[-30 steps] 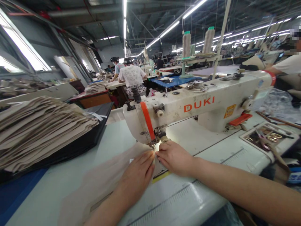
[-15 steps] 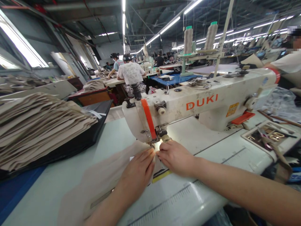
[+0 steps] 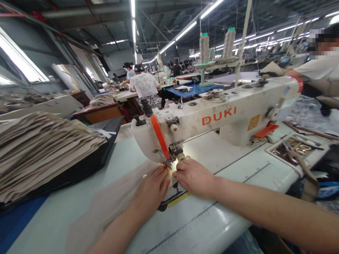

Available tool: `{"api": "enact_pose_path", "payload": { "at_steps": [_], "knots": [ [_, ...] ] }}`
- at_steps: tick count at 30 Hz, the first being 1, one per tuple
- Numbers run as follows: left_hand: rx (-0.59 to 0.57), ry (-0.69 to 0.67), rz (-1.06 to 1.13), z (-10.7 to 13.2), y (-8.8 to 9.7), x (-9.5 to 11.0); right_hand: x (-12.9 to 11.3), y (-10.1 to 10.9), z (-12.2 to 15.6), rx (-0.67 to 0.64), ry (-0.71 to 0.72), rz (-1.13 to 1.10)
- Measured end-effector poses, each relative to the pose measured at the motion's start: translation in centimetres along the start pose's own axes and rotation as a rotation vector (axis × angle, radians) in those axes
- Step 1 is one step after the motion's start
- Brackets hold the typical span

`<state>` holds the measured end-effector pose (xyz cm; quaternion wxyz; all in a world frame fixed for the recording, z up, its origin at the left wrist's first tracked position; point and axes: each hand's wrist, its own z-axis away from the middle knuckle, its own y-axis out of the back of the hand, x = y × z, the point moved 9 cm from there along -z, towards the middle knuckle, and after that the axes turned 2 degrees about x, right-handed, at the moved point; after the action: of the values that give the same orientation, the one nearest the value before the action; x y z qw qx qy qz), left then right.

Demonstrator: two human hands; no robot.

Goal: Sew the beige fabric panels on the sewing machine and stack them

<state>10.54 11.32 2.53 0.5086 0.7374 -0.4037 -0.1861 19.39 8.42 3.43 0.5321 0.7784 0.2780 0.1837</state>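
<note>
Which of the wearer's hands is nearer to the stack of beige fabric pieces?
Left. The left hand lies on the pale cloth, to the right of the stack; the right hand is farther right, beyond the left one.

Strip lights point(image 3: 185, 31) beneath a dark ceiling point(image 3: 116, 16), bright windows point(image 3: 23, 60) at left.

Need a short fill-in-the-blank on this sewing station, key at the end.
1. The lettering on the sewing machine reads ____.
2. Both thread cones have ____ tops.
3. The left hand is nearer the fabric stack than the ____ hand.
4. The strip near the fingers is ____.

Missing words: DUKI; green; right; yellow
</note>
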Motion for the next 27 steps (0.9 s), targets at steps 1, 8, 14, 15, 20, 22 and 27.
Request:
{"api": "enact_pose_path", "payload": {
  "at_steps": [1,8,14,15,20,22,27],
  "knots": [
    [-0.008,0.001,0.002,-0.1,-0.1,-0.2,0.0,0.0,0.0,0.003,-0.004,-0.001],
    [-0.041,0.036,-0.033,0.5,0.0,-0.2,0.1,0.2,0.4,0.024,-0.006,-0.067],
    [-0.097,0.077,-0.077,6.2,2.4,2.4,-0.3,1.2,1.3,0.16,0.05,-0.214],
    [-0.072,0.088,-0.11,7.0,3.3,2.8,-0.4,1.3,1.3,0.169,0.063,-0.235],
    [0.294,0.279,-0.33,11.4,10.3,2.8,-0.7,1.4,1.7,0.166,0.09,-0.298],
    [0.211,0.323,-0.345,14.4,10.4,2.3,-0.9,1.6,1.8,0.167,0.099,-0.305],
    [-0.248,0.184,-0.294,23.2,7.0,2.5,-1.2,1.5,2.2,0.164,0.115,-0.322]
  ]
}}
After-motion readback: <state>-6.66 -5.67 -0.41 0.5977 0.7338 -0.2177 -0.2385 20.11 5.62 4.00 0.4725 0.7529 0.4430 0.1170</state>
